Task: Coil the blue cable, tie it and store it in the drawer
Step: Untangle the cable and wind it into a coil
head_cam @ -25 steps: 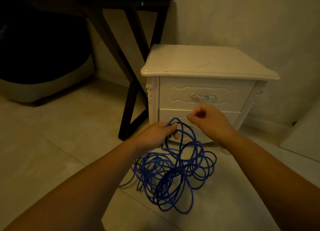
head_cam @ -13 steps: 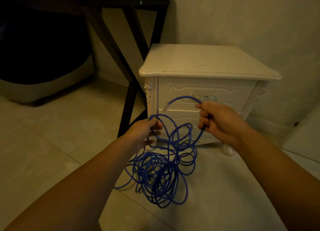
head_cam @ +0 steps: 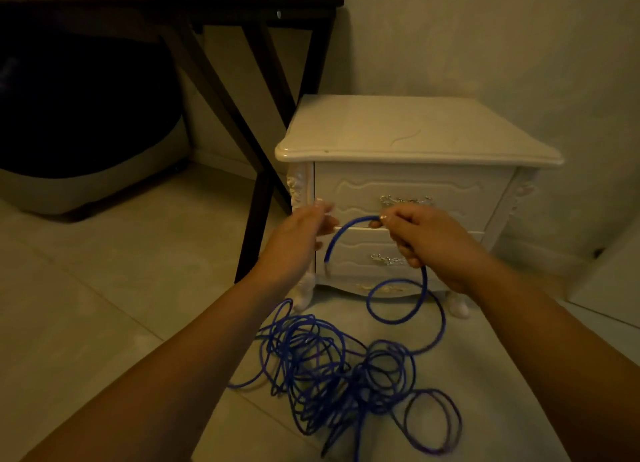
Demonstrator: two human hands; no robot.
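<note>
The blue cable (head_cam: 332, 375) lies mostly as a loose tangled pile on the tiled floor in front of the white nightstand (head_cam: 408, 132). My right hand (head_cam: 429, 243) is shut on the cable near one end, in front of the drawers. A short free piece arcs left and down from this hand, and a longer strand drops below it to the pile. My left hand (head_cam: 298, 243) hovers just left of that arc, fingers apart, holding nothing that I can see. The upper drawer (head_cam: 353, 191) and the lower drawer (head_cam: 349, 253) are both closed.
A dark table (head_cam: 214, 8) with slanted legs stands left of the nightstand, with a large dark object (head_cam: 79, 122) under it. The wall runs close behind. A pale panel (head_cam: 616, 281) leans at the far right.
My left hand let go of the loops, and the bundle dropped and spread out on the floor. My right hand kept the cable end and stayed in front of the drawers.
</note>
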